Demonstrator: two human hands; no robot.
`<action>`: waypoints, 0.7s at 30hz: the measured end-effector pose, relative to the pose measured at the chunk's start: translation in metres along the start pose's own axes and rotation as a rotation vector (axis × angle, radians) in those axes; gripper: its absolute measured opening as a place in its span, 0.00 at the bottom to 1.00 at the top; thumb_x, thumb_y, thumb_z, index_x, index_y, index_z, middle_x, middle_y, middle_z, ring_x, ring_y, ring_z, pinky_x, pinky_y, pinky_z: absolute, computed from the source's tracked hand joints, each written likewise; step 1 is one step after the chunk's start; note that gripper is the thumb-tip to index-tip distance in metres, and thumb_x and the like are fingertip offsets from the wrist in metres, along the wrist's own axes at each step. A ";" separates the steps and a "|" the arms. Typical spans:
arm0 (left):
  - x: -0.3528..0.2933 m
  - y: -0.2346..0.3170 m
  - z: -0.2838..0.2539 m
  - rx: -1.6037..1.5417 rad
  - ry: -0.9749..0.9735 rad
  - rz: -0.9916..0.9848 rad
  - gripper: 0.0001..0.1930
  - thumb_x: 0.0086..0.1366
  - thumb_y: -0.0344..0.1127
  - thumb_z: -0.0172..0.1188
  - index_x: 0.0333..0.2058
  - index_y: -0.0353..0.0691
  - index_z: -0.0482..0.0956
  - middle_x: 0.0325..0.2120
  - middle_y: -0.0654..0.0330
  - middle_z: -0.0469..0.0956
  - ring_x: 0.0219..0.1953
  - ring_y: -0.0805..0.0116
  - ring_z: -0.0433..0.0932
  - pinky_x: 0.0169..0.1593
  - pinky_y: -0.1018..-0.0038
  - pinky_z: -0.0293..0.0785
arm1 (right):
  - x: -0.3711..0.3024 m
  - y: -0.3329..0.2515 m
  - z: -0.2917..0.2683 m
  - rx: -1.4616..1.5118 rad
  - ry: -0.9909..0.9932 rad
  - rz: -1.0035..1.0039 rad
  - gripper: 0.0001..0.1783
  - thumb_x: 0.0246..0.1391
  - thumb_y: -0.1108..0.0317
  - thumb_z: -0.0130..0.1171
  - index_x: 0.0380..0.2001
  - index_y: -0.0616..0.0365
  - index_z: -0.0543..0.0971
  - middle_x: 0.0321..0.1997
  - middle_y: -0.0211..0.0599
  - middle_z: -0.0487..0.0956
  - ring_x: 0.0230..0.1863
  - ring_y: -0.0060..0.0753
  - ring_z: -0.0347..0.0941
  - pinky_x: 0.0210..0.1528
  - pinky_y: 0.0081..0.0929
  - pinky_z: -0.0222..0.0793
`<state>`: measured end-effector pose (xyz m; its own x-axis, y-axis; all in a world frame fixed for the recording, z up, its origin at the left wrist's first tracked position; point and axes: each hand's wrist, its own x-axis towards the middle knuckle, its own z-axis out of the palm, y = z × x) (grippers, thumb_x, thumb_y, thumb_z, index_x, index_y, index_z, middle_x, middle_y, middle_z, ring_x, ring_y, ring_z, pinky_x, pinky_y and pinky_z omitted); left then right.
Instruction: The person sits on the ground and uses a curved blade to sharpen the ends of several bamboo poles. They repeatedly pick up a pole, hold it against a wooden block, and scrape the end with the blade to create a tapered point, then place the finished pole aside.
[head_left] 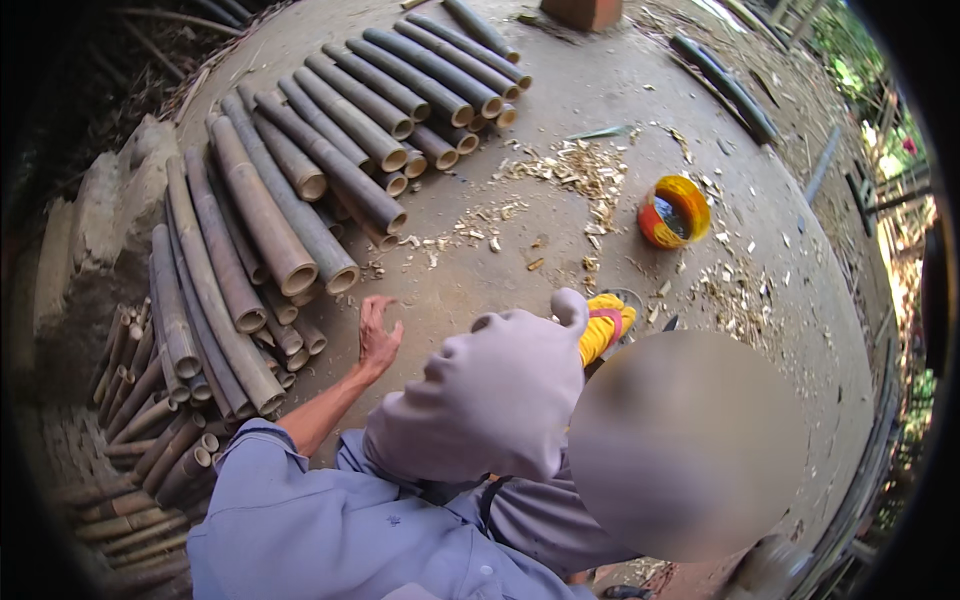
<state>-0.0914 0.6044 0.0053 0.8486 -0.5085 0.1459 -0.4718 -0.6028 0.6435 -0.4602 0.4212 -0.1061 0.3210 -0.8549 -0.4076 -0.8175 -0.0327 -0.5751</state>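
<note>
My bare left hand [379, 337], empty, near hollow grey-brown bamboo poles [258, 205].
Its fingers curve loosely apart; the poles lie piled ahead and leftward on the grey floor [470, 275]. My right hand's state I cannot tell.

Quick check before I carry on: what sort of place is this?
Likely an open-air bamboo-working yard: cut bamboo poles lie piled in rows, pale chips litter the floor, and greenery shows beyond.

no legible text, numbers or signs
</note>
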 end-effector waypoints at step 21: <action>0.075 -0.002 0.033 -0.039 -0.134 0.172 0.15 0.46 0.24 0.59 0.36 0.39 0.74 0.36 0.55 0.68 0.43 0.56 0.70 0.48 0.64 0.69 | -0.001 0.020 -0.018 -0.093 0.051 0.013 0.19 0.48 0.71 0.57 0.46 0.59 0.73 0.30 0.36 0.76 0.30 0.30 0.73 0.31 0.27 0.69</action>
<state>-0.0348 0.5477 -0.0100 0.7161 -0.6802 0.1565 -0.5949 -0.4775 0.6466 -0.4857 0.4116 -0.1049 0.2867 -0.8809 -0.3767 -0.8631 -0.0669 -0.5005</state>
